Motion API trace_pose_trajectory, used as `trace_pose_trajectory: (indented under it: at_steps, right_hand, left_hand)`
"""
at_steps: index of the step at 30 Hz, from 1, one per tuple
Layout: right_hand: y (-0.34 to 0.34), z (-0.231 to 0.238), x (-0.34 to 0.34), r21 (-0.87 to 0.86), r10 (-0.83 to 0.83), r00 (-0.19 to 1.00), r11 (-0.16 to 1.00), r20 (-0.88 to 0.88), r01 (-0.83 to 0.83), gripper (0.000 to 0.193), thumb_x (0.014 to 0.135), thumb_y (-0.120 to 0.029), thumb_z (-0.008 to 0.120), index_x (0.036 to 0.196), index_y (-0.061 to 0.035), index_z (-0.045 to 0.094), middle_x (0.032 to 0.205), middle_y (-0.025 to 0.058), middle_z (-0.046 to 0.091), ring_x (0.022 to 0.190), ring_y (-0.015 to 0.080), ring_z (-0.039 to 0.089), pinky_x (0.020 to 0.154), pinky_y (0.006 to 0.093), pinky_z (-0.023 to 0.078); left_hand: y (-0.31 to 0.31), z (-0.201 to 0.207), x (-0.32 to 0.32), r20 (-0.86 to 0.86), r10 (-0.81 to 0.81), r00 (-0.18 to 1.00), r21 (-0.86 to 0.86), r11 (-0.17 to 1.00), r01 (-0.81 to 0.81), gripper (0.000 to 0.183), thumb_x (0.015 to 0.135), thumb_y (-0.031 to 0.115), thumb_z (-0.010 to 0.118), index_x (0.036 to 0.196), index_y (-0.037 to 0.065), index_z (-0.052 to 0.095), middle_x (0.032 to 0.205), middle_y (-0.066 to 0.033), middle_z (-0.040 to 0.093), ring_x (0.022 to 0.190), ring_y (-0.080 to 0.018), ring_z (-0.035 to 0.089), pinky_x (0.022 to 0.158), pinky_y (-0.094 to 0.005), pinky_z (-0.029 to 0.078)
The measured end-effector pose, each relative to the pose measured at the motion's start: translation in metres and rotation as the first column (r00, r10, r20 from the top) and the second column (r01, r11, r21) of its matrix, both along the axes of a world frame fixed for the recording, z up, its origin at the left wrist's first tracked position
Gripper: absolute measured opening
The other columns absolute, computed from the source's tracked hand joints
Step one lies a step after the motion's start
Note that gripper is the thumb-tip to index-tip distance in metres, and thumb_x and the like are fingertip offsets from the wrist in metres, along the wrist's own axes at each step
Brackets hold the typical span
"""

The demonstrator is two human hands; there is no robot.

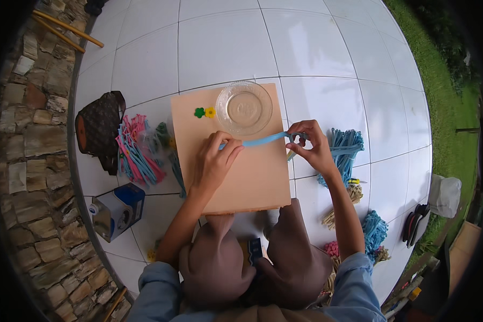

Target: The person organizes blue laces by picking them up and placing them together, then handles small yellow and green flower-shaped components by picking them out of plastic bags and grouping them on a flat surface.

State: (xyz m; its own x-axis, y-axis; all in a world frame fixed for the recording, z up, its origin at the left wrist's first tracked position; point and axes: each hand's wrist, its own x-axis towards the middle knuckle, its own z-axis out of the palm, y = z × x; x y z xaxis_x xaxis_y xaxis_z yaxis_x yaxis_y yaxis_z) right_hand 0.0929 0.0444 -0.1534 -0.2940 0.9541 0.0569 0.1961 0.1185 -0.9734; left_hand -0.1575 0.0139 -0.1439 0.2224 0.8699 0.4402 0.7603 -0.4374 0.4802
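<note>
A light blue strip [264, 140] is stretched between my two hands above a wooden board. My left hand [216, 160] pinches its left end, partly covering it. At its right end my right hand [312, 146] is closed with thumb and fingers curled round; a darker blue-grey bit shows there, too small to make out. Just beyond the strip stands a clear glass plate [263, 114] with a patterned rim. Left of the plate lie a green flower piece [199, 112] and a yellow flower piece [210, 112]. The board [247, 185] rests before my knees.
Blue bundles [346, 150] and beige bundles [355, 193] lie right of the board, near a yellow-handled tool [354, 181]. To the left are pink and blue strips [137, 153], a brown bag [99, 129] and a blue-and-silver tin [118, 210]. A stone wall [37, 177] bounds the left.
</note>
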Motion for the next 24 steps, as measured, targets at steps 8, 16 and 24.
trace_pose_trajectory:
  at_steps: [8, 16, 24]
  right_hand:
    - [-0.0030, -0.0083, -0.0058, 0.066, -0.084, 0.992, 0.995, 0.092, 0.078, 0.033, 0.073, -0.008, 0.073, 0.098, -0.0055, 0.052, 0.097, 0.0031, 0.061, 0.078, 0.0120, 0.058, 0.060, 0.0234, 0.044]
    - [-0.0048, -0.0043, -0.0094, 0.109, -0.102, 0.987, 0.990, 0.128, 0.088, 0.031, 0.073, -0.009, 0.073, 0.098, -0.0053, 0.053, 0.097, 0.0033, 0.062, 0.078, 0.0122, 0.058, 0.058, 0.0240, 0.045]
    - [-0.0035, -0.0025, -0.0075, 0.152, -0.093, 0.979, 0.986, 0.180, 0.066, 0.030, 0.074, -0.008, 0.071, 0.097, -0.0054, 0.053, 0.097, 0.0036, 0.062, 0.077, 0.0133, 0.059, 0.058, 0.0244, 0.045]
  left_hand:
    - [-0.0001, 0.0007, 0.0059, -0.075, -0.025, 0.997, -0.097, 0.995, 0.017, 0.030, 0.067, 0.005, 0.063, 0.094, 0.016, 0.067, 0.082, -0.0017, 0.047, 0.080, -0.0185, 0.051, 0.069, -0.0339, 0.040]
    - [-0.0011, -0.0040, 0.0073, -0.106, 0.003, 0.994, -0.115, 0.993, -0.015, 0.036, 0.068, 0.005, 0.061, 0.100, 0.019, 0.067, 0.086, -0.0031, 0.046, 0.085, -0.0190, 0.051, 0.072, -0.0345, 0.038]
    - [-0.0010, -0.0017, 0.0075, -0.085, -0.010, 0.996, -0.173, 0.985, -0.005, 0.037, 0.069, 0.003, 0.061, 0.101, 0.019, 0.067, 0.090, -0.0034, 0.046, 0.085, -0.0189, 0.053, 0.075, -0.0345, 0.039]
